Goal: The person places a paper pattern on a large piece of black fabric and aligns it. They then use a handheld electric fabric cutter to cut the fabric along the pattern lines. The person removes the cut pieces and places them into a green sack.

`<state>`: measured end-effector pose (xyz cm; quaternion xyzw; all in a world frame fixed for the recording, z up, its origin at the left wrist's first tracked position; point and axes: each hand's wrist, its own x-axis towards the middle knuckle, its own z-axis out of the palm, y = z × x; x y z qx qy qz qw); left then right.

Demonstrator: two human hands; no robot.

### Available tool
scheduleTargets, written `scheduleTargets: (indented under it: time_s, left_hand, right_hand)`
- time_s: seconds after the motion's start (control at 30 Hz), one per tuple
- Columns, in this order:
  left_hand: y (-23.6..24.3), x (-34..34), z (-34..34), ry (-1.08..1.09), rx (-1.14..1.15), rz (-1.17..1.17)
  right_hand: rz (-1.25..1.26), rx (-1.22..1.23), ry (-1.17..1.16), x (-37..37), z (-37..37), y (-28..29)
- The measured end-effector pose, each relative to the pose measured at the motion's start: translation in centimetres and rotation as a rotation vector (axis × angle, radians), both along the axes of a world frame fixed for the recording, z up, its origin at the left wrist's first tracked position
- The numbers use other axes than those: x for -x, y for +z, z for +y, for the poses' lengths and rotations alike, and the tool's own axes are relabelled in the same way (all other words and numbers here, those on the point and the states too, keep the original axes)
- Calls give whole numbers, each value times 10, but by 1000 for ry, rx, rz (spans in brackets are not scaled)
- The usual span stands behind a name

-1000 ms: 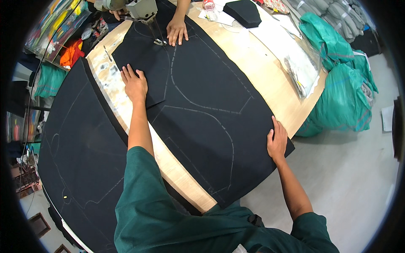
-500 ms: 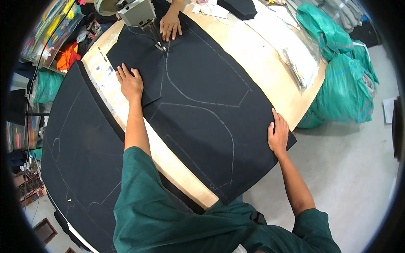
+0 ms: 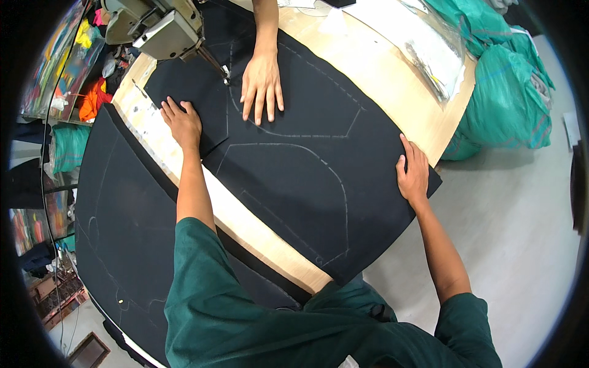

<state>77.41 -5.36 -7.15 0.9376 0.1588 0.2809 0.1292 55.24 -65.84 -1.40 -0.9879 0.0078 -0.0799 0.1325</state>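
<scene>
- The black cloth (image 3: 288, 190) lies across the tabletop (image 3: 451, 119), from the far side to the near edge, and hides most of the near right edge.
- Pale chalk lines (image 3: 323, 162) mark the cloth, some straight and some curved.
- The left hand (image 3: 183, 127) rests palm down on the cloth, close to the tabletop's left edge; its fingers are stretched out and a little apart.
- The right hand (image 3: 413, 173) lies on the cloth's right side, where the tabletop's right edge goes under the cloth; its fingers are straight, with the thumb held apart on top.
- A machine (image 3: 172, 34) stands over the far left part of the tabletop, with its small metal foot (image 3: 226, 75) down at the cloth.
- A co-worker's hand (image 3: 262, 83) reaches in from the far edge and rests on the cloth just right of the foot, fingers extended toward the near edge.
- A second black cloth (image 3: 132, 214), also chalk-marked, spreads beyond the tabletop's left edge; a bare wooden strip shows between the two.
- Papers in clear plastic (image 3: 432, 61) lie near the tabletop's right edge.
- Green sacks (image 3: 503, 104) stand past that edge, on the grey floor (image 3: 503, 245).
</scene>
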Motion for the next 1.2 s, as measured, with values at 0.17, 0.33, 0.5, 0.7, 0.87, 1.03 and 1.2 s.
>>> scheduleTargets:
  time_s: [0.17,0.33,0.5,0.7,0.87,1.03,1.2]
  left_hand:
    - [-5,0,7,-38,-45,21]
    - [-19,-10,23,-34,-46,-10]
    - [-23,-12,21,-19,17,-36]
    - [-19,-8,22,-81,-84,6]
    - [-21,-11,21,-23,31,-46]
    - [-29,-16,26,-40,35,-52]
    - [-47,-25,55,-90,-137,-43]
  right_hand:
    - [-3,-1,1,0,1,1]
    - [-27,-7,6,-1,2,1]
    - [-50,-8,-1,0,2,-1]
    - [-75,-7,12,0,2,-1]
    - [-8,-5,-6,1,3,1]
    - [-73,-11,6,0,3,0]
    - [-75,-21,10,-1,4,-1]
